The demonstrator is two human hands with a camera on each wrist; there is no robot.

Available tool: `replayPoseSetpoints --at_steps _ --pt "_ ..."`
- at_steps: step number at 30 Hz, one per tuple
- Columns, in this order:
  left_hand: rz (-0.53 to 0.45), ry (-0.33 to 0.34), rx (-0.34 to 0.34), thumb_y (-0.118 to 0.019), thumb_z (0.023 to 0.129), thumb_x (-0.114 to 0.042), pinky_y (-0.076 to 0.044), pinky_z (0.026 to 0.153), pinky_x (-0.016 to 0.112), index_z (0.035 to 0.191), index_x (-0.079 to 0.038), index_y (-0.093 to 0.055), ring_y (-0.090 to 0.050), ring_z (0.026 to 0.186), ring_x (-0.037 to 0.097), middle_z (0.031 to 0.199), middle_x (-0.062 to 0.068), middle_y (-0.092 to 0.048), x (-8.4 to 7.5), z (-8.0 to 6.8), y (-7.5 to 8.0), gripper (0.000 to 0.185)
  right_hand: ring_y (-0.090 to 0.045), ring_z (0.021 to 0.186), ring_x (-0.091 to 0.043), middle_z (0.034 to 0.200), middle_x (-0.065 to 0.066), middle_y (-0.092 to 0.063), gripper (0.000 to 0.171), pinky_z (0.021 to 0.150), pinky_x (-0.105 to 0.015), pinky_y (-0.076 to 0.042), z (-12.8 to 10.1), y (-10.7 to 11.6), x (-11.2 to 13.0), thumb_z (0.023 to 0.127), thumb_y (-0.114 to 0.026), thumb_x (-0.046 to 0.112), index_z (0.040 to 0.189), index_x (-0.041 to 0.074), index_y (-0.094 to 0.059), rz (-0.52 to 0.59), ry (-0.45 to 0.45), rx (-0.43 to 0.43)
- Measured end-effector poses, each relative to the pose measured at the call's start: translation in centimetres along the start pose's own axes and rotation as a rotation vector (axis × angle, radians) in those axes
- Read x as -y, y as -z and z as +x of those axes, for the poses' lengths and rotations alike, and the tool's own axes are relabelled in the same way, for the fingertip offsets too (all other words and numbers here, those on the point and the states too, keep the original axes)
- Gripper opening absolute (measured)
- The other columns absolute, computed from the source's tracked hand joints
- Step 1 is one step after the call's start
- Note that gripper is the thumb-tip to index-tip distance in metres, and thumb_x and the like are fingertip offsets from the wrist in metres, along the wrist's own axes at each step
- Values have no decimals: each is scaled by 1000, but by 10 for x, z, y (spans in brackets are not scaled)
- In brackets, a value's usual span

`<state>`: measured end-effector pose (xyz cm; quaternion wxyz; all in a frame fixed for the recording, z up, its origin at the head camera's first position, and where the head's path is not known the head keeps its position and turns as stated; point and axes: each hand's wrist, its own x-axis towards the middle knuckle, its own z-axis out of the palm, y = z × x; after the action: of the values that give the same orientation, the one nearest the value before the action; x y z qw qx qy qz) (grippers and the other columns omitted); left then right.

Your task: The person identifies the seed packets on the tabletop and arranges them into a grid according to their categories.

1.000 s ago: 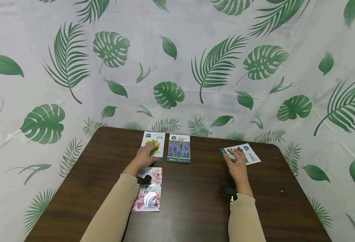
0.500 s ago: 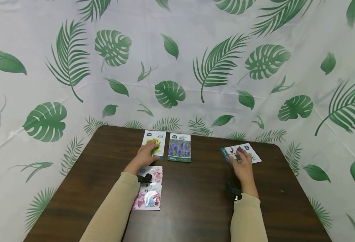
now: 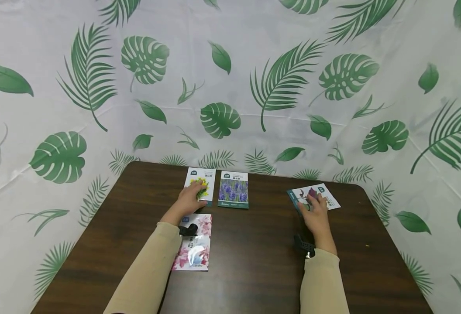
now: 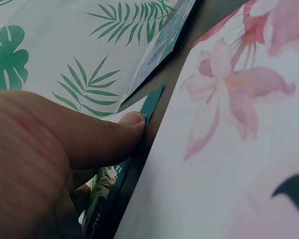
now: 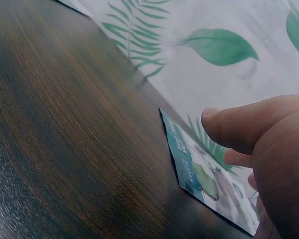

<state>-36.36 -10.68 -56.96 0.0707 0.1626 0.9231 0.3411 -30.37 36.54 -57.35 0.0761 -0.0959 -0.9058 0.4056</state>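
Note:
In the head view the left hand (image 3: 186, 202) rests over a seed packet with yellow flowers (image 3: 200, 174) near the table's back edge. The left wrist view has its thumb (image 4: 107, 137) lying on the packet's teal bottom strip. Under the left wrist is a larger packet with pink flowers (image 3: 200, 257), partly covered. Over at the right, the right hand (image 3: 318, 218) has its fingers spread loosely above a tilted packet with a dark purple flower (image 3: 331, 197). Seen from the right wrist, its thumb (image 5: 229, 127) is apart from that packet (image 5: 199, 172).
A packet of purple flower spikes (image 3: 233, 189) lies just right of the yellow-flower one. All lie on a dark wood-grain table (image 3: 254, 257). A white cloth with green leaves (image 3: 230, 78) hangs behind the table and at its sides.
The right hand has shifted a little to the right over its packet and lifted its thumb side away, uncovering more of the print. The left hand stays on the yellow-flower packet.

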Motion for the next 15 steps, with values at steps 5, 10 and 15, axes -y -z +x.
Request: replayPoseSetpoints --at_steps 5,10,15 --pt "2 -2 0 -76 104 -19 -11 137 67 162 -4 -51 -16 170 43 180 18 -28 1 0 0 65 13 168 -53 181 -30 -5 70 136 -71 -5 1 0 1 110 -66 33 163 -6 -42 -12 -14 33" --pt "-10 2 -1 -76 104 -19 -10 138 66 162 -5 -50 -15 170 42 181 17 -27 1 1 0 65 12 166 -58 181 -31 -6 71 134 -74 -6 2 0 2 111 -64 36 165 -4 -40 -34 -18 62" --pt "-7 2 -3 -76 104 -19 -10 138 66 162 -5 -51 -16 170 43 180 17 -28 1 0 -1 65 11 165 -61 181 -31 -6 71 133 -77 -7 3 -3 -1 111 -63 37 164 -5 -40 -59 -13 69"
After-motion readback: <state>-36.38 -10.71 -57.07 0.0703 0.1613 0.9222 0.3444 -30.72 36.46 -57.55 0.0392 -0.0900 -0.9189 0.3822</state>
